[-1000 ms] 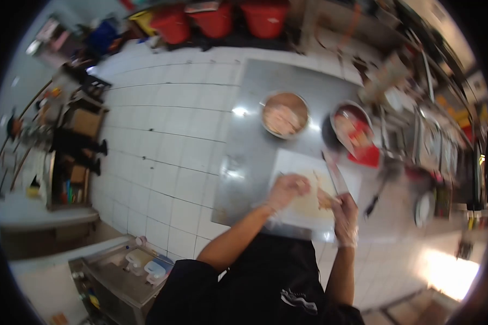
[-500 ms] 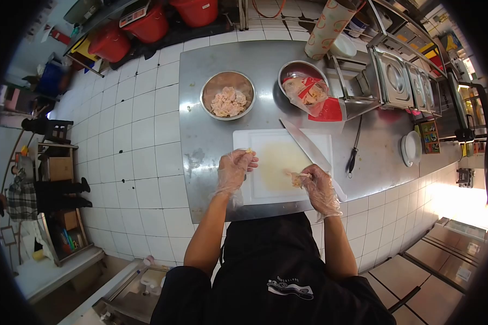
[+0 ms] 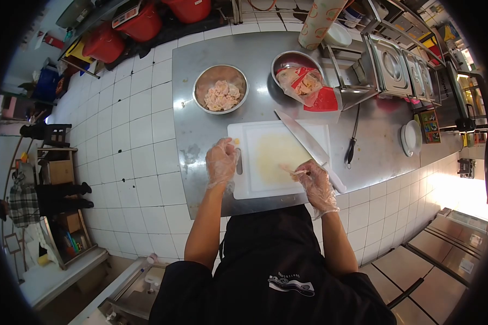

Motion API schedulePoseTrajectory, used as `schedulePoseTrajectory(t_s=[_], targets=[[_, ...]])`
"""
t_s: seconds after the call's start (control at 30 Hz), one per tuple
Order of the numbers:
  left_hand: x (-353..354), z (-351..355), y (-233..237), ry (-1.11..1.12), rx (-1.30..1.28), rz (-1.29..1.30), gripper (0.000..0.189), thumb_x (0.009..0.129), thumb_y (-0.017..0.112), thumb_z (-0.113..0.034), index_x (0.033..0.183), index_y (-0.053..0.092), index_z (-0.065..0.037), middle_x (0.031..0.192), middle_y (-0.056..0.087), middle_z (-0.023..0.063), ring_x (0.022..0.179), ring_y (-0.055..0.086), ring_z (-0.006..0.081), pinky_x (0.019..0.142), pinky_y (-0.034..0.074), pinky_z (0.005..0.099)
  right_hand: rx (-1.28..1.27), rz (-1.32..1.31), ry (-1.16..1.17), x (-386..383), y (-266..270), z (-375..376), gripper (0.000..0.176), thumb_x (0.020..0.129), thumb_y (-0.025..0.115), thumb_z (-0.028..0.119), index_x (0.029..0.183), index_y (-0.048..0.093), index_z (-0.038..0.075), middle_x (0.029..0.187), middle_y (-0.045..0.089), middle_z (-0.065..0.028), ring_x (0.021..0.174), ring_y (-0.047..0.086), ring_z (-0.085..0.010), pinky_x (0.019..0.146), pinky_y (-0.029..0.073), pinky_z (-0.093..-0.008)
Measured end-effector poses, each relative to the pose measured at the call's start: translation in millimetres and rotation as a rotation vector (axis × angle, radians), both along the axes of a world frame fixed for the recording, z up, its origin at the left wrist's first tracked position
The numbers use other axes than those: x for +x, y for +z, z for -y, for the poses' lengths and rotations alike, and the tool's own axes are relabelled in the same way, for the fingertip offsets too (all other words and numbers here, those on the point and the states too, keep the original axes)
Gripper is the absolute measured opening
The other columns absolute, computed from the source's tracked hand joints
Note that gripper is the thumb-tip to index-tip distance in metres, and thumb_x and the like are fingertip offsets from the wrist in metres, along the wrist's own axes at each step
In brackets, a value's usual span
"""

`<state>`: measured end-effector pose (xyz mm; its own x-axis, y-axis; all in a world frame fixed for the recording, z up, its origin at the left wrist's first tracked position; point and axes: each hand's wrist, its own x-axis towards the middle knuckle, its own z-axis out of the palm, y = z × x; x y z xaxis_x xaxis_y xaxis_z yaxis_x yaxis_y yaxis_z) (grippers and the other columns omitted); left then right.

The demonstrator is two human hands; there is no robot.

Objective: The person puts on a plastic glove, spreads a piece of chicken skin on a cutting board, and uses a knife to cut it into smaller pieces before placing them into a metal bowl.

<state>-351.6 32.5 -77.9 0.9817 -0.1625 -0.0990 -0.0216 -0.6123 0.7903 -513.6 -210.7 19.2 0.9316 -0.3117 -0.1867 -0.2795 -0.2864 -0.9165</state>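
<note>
A white cutting board [image 3: 248,187] with a yellowish wet patch lies on the steel table. At its left edge is my left hand [image 3: 222,161], in a clear plastic glove, fingers bent beside a small yellow bit [image 3: 236,141]; whether it pinches anything is unclear. My gloved right hand [image 3: 315,184] pinches a piece of raw meat [image 3: 291,173] over the board's lower right. A large knife [image 3: 303,137] lies across the board's right side, blade pointing away. Beyond the board stand a steel bowl of raw meat pieces [image 3: 222,96] and a bowl [image 3: 278,60] holding a plastic bag of meat [image 3: 307,84].
On the steel table [image 3: 200,51], a sharpening rod [image 3: 352,145] lies right of the board, with white plates [image 3: 411,138] farther right. A patterned roll [image 3: 319,24] and a rack of steel containers [image 3: 387,67] stand at the back right. A person [image 3: 24,197] is at the far left.
My left hand has moved left from over the board to its left edge. My right hand stays near the same place with the meat piece. The whole view has shifted slightly.
</note>
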Motion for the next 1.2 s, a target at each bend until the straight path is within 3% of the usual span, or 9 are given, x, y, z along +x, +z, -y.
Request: schedulePoseTrajectory(t_s=[0.13, 0.3, 0.6, 0.7, 0.77, 0.87, 1.0, 1.03, 1.2], targets=[[-10.5, -2.3, 28.3, 0.043, 0.053, 0.09, 0.037, 0.084, 0.078, -0.009, 0.12, 0.07, -0.003, 0.099, 0.075, 0.0117, 0.092, 0.073, 0.0276, 0.088, 0.058, 0.0395, -0.098, 0.085, 0.041, 3.3, -3.8, 2.1, 0.004, 0.098, 0.064, 0.001, 0.101, 0.066, -0.002, 0.093, 0.068, -0.0083, 0.088, 0.066, -0.0187, 0.084, 0.054, -0.0351], [-40.7, 42.5, 101.1, -0.575, -0.336, -0.048, 0.037, 0.087, 0.083, -0.014, 0.119, 0.069, -0.002, 0.105, 0.075, 0.0137, 0.105, 0.07, 0.0229, 0.097, 0.053, 0.0384, 0.321, -0.043, 0.085, 20.5, 9.0, -5.9, 0.013, 0.102, 0.066, 0.012, 0.102, 0.066, -0.001, 0.087, 0.069, -0.008, 0.077, 0.065, -0.0168, 0.074, 0.054, -0.0312], [-47.6, 43.5, 119.7, -0.418, -0.38, -0.343, 0.021, 0.094, 0.069, -0.021, 0.094, 0.072, 0.0, 0.083, 0.072, 0.0149, 0.077, 0.069, 0.0273, 0.076, 0.053, 0.0419, 0.632, 0.034, 0.019, 34.4, 6.1, -10.7, 0.025, 0.101, 0.072, 0.026, 0.092, 0.063, 0.004, 0.08, 0.059, 0.0017, 0.075, 0.052, -0.0058, 0.067, 0.042, -0.0238], [-52.0, 38.6, 96.7, -0.373, -0.166, 0.134, 0.018, 0.091, 0.065, -0.02, 0.09, 0.071, -0.003, 0.073, 0.068, 0.018, 0.066, 0.067, 0.0365, 0.066, 0.053, 0.0437, 0.547, -0.006, 0.079, 33.9, 27.6, -19.7, 0.029, 0.099, 0.075, 0.03, 0.089, 0.062, 0.006, 0.08, 0.053, 0.0042, 0.077, 0.047, -0.0062, 0.068, 0.039, -0.0253], [-52.7, 32.3, 81.0, -0.319, -0.23, 0.17, 0.016, 0.087, 0.065, -0.019, 0.09, 0.072, -0.006, 0.075, 0.067, 0.0221, 0.067, 0.065, 0.0436, 0.063, 0.052, 0.0461, 0.303, 0.073, 0.202, 36.3, 35.6, -23.5, 0.032, 0.097, 0.076, 0.032, 0.087, 0.061, 0.006, 0.08, 0.052, 0.0042, 0.077, 0.047, -0.0073, 0.068, 0.04, -0.0277], [-59.2, 20.8, 89.4, -0.243, -0.311, 0.009, 0.013, 0.09, 0.063, -0.014, 0.09, 0.07, -0.003, 0.072, 0.067, 0.0168, 0.062, 0.065, 0.0303, 0.063, 0.052, 0.0417, 0.684, 0.139, 0.055, 28.2, 32.1, -43.1, 0.037, 0.096, 0.078, 0.036, 0.085, 0.061, 0.005, 0.085, 0.054, 0.0007, 0.08, 0.048, -0.0102, 0.069, 0.04, -0.0293], [-59.9, 7.3, 93.5, -0.172, -0.481, -0.274, 0.012, 0.092, 0.059, -0.007, 0.093, 0.069, 0.001, 0.068, 0.065, 0.0086, 0.062, 0.061, 0.0167, 0.064, 0.052, 0.0362, 0.794, 0.295, 0.266, 42.2, 50.5, -36.7, 0.044, 0.096, 0.077, 0.041, 0.083, 0.061, 0.002, 0.088, 0.056, -0.0037, 0.083, 0.053, -0.0149, 0.074, 0.043, -0.0315], [-55.3, 0.6, 97.3, -0.241, -0.32, -0.256, 0.014, 0.092, 0.062, -0.005, 0.102, 0.068, 0.003, 0.08, 0.071, 0.0087, 0.074, 0.067, 0.0188, 0.072, 0.055, 0.0364, 0.702, 0.296, 0.29, 44.2, 53.3, -32.9, 0.045, 0.097, 0.076, 0.042, 0.083, 0.061, 0.002, 0.088, 0.056, -0.0042, 0.083, 0.054, -0.0153, 0.074, 0.043, -0.0315], [-56.8, 2.4, 103.3, -0.327, -0.563, 0.129, 0.03, 0.092, 0.073, -0.014, 0.118, 0.064, 0.0, 0.103, 0.073, 0.012, 0.097, 0.068, 0.0236, 0.09, 0.053, 0.0389, 0.276, 0.148, 0.414, 56.0, 81.0, -25.0, 0.052, 0.103, 0.069, 0.046, 0.078, 0.059, 0.001, 0.085, 0.058, -0.0053, 0.08, 0.056, -0.0155, 0.074, 0.043, -0.0315]])
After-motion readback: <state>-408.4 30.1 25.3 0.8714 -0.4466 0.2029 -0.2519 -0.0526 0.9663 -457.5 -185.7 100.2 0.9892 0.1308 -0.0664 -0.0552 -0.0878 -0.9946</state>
